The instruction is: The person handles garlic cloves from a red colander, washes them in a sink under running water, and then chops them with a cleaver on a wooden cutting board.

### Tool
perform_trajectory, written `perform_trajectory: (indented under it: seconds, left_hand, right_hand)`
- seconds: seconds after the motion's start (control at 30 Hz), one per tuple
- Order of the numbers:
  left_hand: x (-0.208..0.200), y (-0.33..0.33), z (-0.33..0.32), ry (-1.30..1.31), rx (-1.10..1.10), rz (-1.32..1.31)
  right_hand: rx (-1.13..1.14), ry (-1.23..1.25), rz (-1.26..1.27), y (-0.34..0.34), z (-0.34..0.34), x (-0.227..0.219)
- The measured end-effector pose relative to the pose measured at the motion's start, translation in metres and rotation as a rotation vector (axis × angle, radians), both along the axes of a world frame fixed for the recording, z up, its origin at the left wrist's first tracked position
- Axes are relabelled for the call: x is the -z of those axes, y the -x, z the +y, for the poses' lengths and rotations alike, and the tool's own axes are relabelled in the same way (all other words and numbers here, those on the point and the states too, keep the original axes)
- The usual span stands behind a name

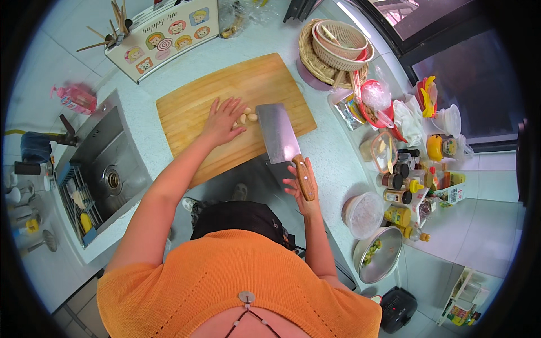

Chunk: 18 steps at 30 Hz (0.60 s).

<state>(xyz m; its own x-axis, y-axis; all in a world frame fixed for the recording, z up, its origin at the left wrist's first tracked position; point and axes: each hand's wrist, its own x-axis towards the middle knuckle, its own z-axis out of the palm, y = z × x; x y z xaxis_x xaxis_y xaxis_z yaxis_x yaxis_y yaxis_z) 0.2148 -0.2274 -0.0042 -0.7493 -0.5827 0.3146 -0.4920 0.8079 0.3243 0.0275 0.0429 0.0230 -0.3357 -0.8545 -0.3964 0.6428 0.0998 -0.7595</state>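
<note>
1. On the pale wooden cutting board point(236, 107), the left hand point(221, 119) lies flat, fingers point(228, 107) spread, holding nothing.
2. Just right of those fingertips sit small pale peeled garlic cloves point(248, 117), touching them.
3. Right hand point(301, 188) has its fingers partly closed around the brown wooden handle of a broad steel cleaver point(277, 134), blade just beside the cloves.
4. Left of both hands, a steel sink point(107, 169) is set into the white worktop point(332, 152).

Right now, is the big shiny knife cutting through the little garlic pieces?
No, the wide steel cleaver lies flat on the wooden chopping board, beside the pale peeled garlic cloves under the left hand.
</note>
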Motion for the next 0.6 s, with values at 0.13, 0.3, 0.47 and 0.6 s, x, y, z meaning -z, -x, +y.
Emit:
perform_trajectory:
  seconds: [0.13, 0.3, 0.47, 0.6]
  left_hand:
    - [0.009, 0.02, -0.005, 0.155, 0.107, -0.041]
    - [0.024, 0.007, -0.015, 0.176, 0.1, 0.008]
    - [0.01, -0.012, -0.021, 0.222, 0.096, -0.009]
    - [-0.002, -0.001, -0.013, 0.22, 0.112, 0.036]
  right_hand:
    - [-0.041, -0.003, 0.058, 0.006, -0.004, 0.0]
    - [-0.046, -0.042, 0.165, 0.003, -0.006, -0.004]
    - [-0.064, -0.029, 0.176, 0.002, -0.007, 0.003]
    - [-0.119, -0.015, 0.294, 0.001, -0.006, 0.011]
